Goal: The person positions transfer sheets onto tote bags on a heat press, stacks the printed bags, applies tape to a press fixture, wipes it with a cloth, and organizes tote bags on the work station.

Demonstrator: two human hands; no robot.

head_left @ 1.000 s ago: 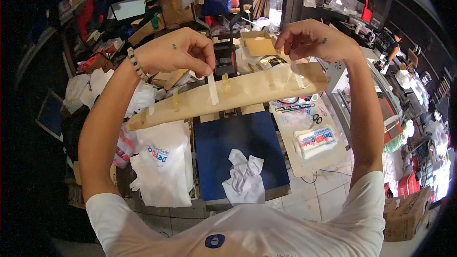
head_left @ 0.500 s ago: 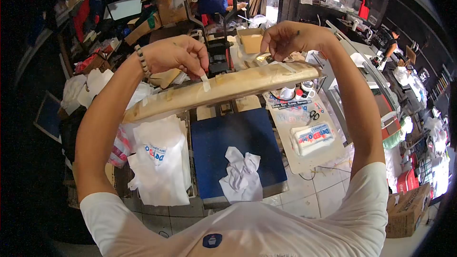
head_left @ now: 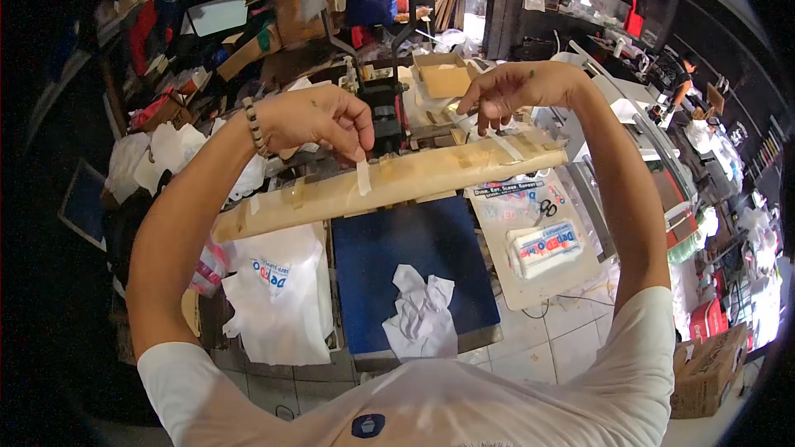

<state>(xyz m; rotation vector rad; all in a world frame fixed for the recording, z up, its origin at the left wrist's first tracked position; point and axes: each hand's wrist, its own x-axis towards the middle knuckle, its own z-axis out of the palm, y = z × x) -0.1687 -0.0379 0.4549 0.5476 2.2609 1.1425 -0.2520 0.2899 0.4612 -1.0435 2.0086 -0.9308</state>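
A long tan board [head_left: 431,172] with strips of tape along it lies across the view, above a blue square pad [head_left: 414,240]. Its right end is slightly higher. My left hand [head_left: 327,122] pinches the upper end of a pale tape strip [head_left: 363,177], which hangs down over the board's face. At the board's right part, my right hand [head_left: 507,93] is closed, its fingers near another pale strip [head_left: 507,147]; what they hold, if anything, is too small to make out.
Crumpled white paper [head_left: 421,311] rests on the pad. Printed white shirts [head_left: 277,298] are at left. A beige board [head_left: 534,277] with a folded printed cloth [head_left: 546,247] and scissors [head_left: 547,208] is at right. Behind sits an open carton [head_left: 447,79]. A person [head_left: 681,87] is far right.
The tan board's face has tilted up and then back down toward me. My left hand has dropped slightly with its strip, and my right hand has shifted a little left since the first frame.
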